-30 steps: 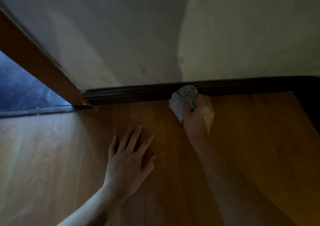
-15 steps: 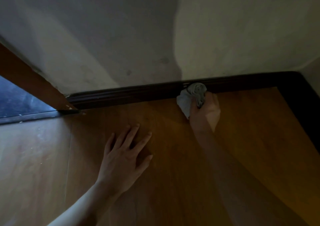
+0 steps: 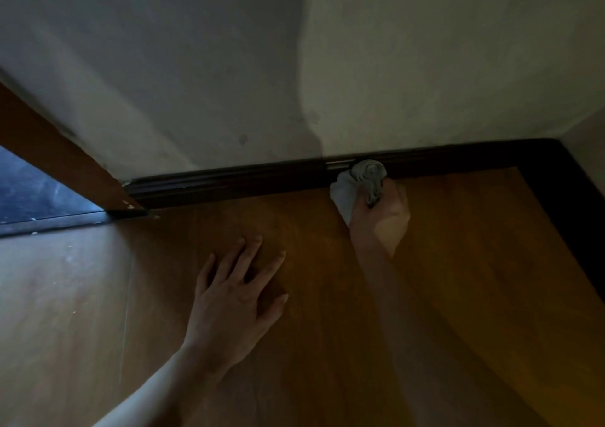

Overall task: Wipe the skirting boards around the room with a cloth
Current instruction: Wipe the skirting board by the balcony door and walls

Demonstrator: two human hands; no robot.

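Observation:
A dark brown skirting board [image 3: 229,181] runs along the foot of the pale wall, then turns at the corner and continues down the right side [image 3: 569,204]. My right hand [image 3: 383,217] grips a bunched grey cloth [image 3: 358,181] and presses it against the board, right of the middle. My left hand [image 3: 235,299] lies flat on the wooden floor with its fingers spread, holding nothing.
Orange-brown wooden floor [image 3: 458,295] fills the lower view. At the left, a wooden door frame [image 3: 59,161] slants down to the floor, with a dark threshold [image 3: 49,222] and a darker floor beyond it. The room corner sits at the far right.
My right hand has slid the cloth to the right along the skirting board, toward the corner. The view has shifted right with it. My left hand stays flat on the floor.

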